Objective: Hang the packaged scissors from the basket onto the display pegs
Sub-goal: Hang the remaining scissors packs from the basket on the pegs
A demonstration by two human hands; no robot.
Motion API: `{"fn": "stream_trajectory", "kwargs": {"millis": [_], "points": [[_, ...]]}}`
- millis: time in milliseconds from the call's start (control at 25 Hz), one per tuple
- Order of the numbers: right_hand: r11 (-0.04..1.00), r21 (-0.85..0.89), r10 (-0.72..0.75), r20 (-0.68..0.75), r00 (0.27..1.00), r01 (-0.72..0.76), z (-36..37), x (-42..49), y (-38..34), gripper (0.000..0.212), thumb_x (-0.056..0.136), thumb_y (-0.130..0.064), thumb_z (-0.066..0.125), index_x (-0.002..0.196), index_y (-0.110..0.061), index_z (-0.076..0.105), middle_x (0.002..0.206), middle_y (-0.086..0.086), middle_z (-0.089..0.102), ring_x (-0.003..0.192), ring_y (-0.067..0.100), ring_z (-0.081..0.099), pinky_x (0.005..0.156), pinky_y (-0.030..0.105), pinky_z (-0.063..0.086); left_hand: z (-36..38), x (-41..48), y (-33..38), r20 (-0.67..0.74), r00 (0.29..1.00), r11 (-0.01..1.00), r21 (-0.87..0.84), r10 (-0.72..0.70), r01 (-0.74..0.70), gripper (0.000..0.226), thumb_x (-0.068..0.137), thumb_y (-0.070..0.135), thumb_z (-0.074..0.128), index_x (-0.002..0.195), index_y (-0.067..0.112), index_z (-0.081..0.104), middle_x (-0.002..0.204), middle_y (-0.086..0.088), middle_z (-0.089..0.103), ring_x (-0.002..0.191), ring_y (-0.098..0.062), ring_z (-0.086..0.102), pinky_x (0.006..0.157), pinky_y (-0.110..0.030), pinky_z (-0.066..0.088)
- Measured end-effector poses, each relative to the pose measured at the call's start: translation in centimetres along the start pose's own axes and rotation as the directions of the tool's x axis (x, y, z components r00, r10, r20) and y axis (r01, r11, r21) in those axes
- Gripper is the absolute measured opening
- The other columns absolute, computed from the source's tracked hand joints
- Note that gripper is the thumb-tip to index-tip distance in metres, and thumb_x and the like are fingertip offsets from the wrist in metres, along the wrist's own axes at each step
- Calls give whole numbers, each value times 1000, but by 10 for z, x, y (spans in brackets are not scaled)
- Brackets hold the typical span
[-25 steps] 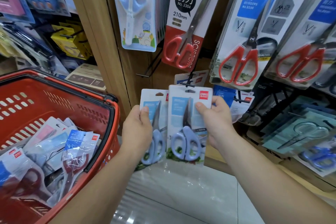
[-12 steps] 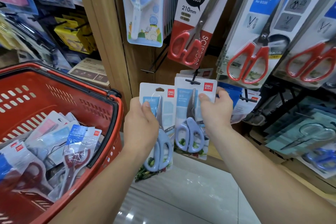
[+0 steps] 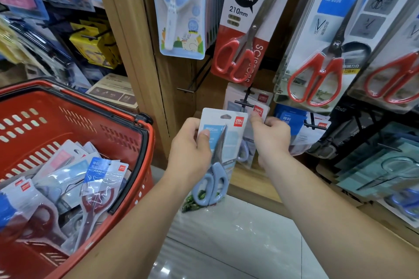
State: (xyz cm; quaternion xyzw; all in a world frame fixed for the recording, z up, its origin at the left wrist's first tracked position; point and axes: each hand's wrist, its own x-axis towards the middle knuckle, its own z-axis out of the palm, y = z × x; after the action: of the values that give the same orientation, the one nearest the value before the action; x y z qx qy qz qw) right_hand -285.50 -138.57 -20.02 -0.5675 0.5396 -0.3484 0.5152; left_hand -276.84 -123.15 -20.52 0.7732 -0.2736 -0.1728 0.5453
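Scissors pack [image 3: 218,140] gripped in left hand [image 3: 189,154]; second pack [image 3: 258,109] pinched by right hand [image 3: 272,138] at peg [image 3: 243,103]

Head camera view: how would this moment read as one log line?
left hand: holds blue-handled scissors pack | right hand: pinches second pack by peg | basket: holds spare packs | hung: cannot tell

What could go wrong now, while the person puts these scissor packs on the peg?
1. The right hand pinches the rear pack near its top, at the peg; if the hole misses the peg's tip, it could slip and fall.
2. The left hand holds the front pack just in front, so the two may bump or snag.
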Motion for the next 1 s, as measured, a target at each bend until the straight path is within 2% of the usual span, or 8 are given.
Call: {"fn": "stream_trajectory", "kwargs": {"millis": [80,160,280,360,440,600,800,1000], "points": [[995,86,57,10,998,-57,-1,-5,0,29,105,-41,58,102,-16,71,92,-3,73,85,11,65,72,30,52,8,8,1,10,1000,999,-34,-5,5,7,111,30,50,112,33,56,106,16,70,100,-6,70,82,-38,64],[986,151,68,48,997,-74,-3,-7,3,32,103,-48,57,108,-20,72,99,-4,78,95,15,72,87,43,60,19,18,4,-4,1000,996,-88,6,-6,8,110,27,51,110,30,59,104,10,72,98,-9,72,81,-36,62],[999,49,17,70,997,-20,-11,-5,7,35,97,-41,69,121,-16,72,107,-2,77,99,20,72,94,50,60,38,32,13,-9,999,982,-183,-39,37,11,110,23,54,104,30,60,103,5,75,96,-12,75,84,-41,65],[1000,-27,-12,83,996,14,-15,-1,12,23,96,-34,69,97,-12,76,89,3,77,89,26,74,87,55,62,47,41,15,-35,998,983,-180,-53,45,14,109,22,54,102,32,60,103,7,74,98,-12,73,89,-43,64],[996,-84,-32,97,995,40,-17,-2,13,26,98,-33,68,83,-13,72,80,1,76,84,22,74,82,54,62,50,47,13,-61,998,989,-145,-24,15,12,109,21,54,107,30,61,105,10,72,99,-7,71,90,-37,62],[982,-136,-118,104,988,131,-18,-2,15,27,101,-31,66,85,-9,64,78,7,73,79,28,71,79,55,60,54,46,7,-59,998,979,-202,-7,-5,14,110,20,51,118,27,60,109,11,72,100,-2,71,80,-18,60],[981,-128,-135,79,988,145,-17,-1,21,25,101,-29,65,86,-10,65,75,9,72,76,30,70,76,52,60,58,44,1,-63,998,989,-144,24,-33,15,109,22,53,119,31,61,113,12,71,106,-6,70,88,-32,62],[980,-150,-127,46,991,133,-21,-2,27,22,102,-37,64,99,-17,74,88,-9,73,85,6,67,84,35,57,62,61,10,-168,985,999,-22,-37,34,11,105,26,63,110,24,72,99,9,73,92,-8,69,87,-38,62]]}}
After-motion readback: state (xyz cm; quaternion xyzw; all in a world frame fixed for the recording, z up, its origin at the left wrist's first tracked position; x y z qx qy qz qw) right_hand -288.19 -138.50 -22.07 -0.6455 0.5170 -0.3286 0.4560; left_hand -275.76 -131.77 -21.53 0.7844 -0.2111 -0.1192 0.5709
